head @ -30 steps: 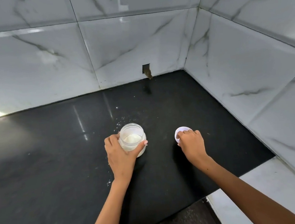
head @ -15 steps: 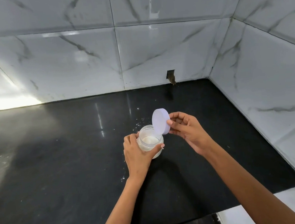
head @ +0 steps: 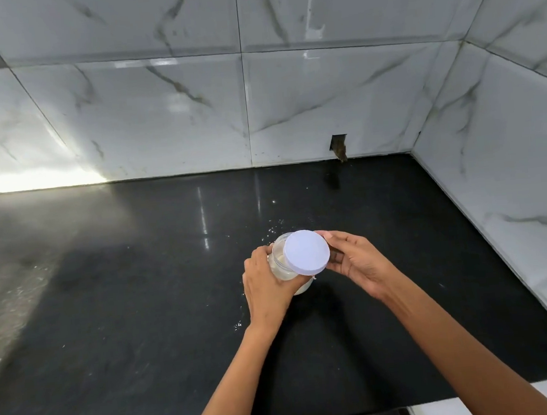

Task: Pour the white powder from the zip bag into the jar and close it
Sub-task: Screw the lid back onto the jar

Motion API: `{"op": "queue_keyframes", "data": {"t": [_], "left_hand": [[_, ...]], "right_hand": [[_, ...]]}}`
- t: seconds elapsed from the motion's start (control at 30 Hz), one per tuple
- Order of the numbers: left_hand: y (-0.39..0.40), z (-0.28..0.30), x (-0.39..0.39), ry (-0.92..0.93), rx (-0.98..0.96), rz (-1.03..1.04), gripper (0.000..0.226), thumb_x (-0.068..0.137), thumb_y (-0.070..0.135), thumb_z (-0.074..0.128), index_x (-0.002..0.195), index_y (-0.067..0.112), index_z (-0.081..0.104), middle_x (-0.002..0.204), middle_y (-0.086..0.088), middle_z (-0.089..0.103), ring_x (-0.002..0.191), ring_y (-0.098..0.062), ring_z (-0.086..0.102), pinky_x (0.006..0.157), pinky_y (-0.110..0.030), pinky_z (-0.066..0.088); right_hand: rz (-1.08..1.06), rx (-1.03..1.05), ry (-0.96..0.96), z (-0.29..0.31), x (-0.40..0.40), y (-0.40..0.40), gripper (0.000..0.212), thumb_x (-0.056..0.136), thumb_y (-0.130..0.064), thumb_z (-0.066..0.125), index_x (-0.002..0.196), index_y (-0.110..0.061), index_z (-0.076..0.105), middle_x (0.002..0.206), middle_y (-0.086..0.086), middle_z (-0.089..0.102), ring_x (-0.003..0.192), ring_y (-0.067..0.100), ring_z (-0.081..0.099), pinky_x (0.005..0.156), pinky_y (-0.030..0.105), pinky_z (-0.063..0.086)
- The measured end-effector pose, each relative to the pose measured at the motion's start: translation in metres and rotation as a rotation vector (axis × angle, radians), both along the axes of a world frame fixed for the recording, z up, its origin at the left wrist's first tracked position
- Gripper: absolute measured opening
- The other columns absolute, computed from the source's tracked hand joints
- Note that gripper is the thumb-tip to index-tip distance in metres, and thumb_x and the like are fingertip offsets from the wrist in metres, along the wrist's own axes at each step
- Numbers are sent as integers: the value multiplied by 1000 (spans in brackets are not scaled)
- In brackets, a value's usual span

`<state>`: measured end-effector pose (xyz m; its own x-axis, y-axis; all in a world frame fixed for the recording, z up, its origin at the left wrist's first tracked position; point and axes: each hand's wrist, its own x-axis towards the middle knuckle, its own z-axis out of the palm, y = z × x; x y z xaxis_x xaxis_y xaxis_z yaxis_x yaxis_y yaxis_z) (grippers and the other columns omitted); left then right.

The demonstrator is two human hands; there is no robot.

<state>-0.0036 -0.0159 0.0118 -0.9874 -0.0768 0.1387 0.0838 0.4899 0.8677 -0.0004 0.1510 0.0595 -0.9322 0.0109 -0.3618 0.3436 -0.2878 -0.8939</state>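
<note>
Surface (head: 110, 321) of polished black stone fills the lower view, set into a corner of grey-veined wall tiles (head: 165, 117), with a few white powder specks (head: 275, 227) scattered just behind the work. Near the middle stands the jar (head: 279, 266), clear-walled, white powder showing in its lower part. The left hand (head: 266, 290) wraps it from the near side, fingers (head: 259, 253) curled around the wall. The right hand (head: 356, 263) pinches the white lid (head: 307, 252) by its edge, holding it over the mouth, offset to the right and seemingly not yet seated. The zip bag is not in view. Likely risks: the lid landing crooked and cross-threading, or a slack left grip letting the jar turn or tip, spilling powder.
</note>
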Motion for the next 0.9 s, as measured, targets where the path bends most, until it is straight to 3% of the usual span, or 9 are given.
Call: {"op": "queue_keyframes", "data": {"t": [0.13, 0.33, 0.43, 0.5, 0.6, 0.67, 0.73, 0.83, 0.9], "left_hand": [[0, 1, 1, 7, -15, 9, 77, 47, 52, 87, 108, 18, 54, 95, 15, 49, 96, -15, 50, 81, -41, 49], [2, 2, 1, -35, 9, 2, 79, 47, 60, 83, 109, 21, 53, 102, 6, 59, 97, -17, 53, 82, -40, 50], [-1, 0, 1, -68, 40, -13, 78, 45, 64, 80, 106, 23, 52, 99, 7, 63, 92, -18, 59, 77, -39, 52], [-2, -2, 2, -74, 71, -20, 76, 44, 64, 81, 102, 25, 52, 95, 11, 64, 86, -14, 60, 72, -34, 52], [-4, -6, 3, -92, 116, -36, 69, 44, 63, 78, 97, 28, 50, 86, 12, 64, 73, -11, 57, 64, -29, 49], [-7, -9, 1, -113, 148, -63, 65, 44, 58, 79, 96, 33, 49, 87, 13, 64, 77, -11, 60, 64, -30, 52], [-13, -12, -2, -123, 177, -124, 64, 45, 53, 85, 95, 39, 48, 90, 18, 65, 84, -5, 62, 66, -24, 53], [-26, -15, -7, -109, 171, -232, 64, 49, 46, 89, 99, 40, 51, 99, 23, 65, 96, 1, 60, 72, -8, 45], [-38, -15, -14, -109, 137, -290, 66, 48, 43, 90, 103, 39, 54, 104, 24, 65, 102, 3, 58, 80, -8, 42]], "right_hand": [[-31, 393, 123, 0, -3, -13, 24, 84, -11, 67, 109, -12, 67, 106, 1, 69, 101, 16, 62, 75, 23, 55], [4, 820, 376, 6, -16, -27, 33, 81, -6, 69, 113, -13, 65, 111, 1, 64, 94, 8, 60, 76, 6, 46], [67, 959, 431, 6, -19, -34, 24, 82, -7, 67, 105, -13, 69, 112, 3, 65, 102, 14, 59, 87, 24, 50], [158, 1066, 423, 7, -21, -36, 27, 83, -22, 68, 109, -15, 68, 116, 1, 64, 107, 17, 59, 92, 31, 48], [327, 1286, 392, 9, -22, -40, 58, 73, -53, 69, 121, -21, 61, 129, -6, 56, 113, 16, 55, 87, 27, 39], [389, 1393, 399, 12, -23, -41, 71, 63, -60, 72, 123, -24, 57, 130, -7, 53, 113, 16, 54, 82, 27, 37], [436, 1440, 425, 14, -25, -41, 71, 61, -55, 75, 123, -26, 56, 129, -7, 53, 111, 17, 54, 81, 28, 37], [540, 1339, 445, 19, -30, -34, 64, 63, -40, 78, 122, -31, 54, 129, -8, 51, 112, 14, 51, 87, 28, 32], [612, 1262, 445, 21, -32, -31, 65, 62, -33, 79, 121, -36, 53, 127, -9, 49, 110, 10, 47, 91, 30, 32]]}}
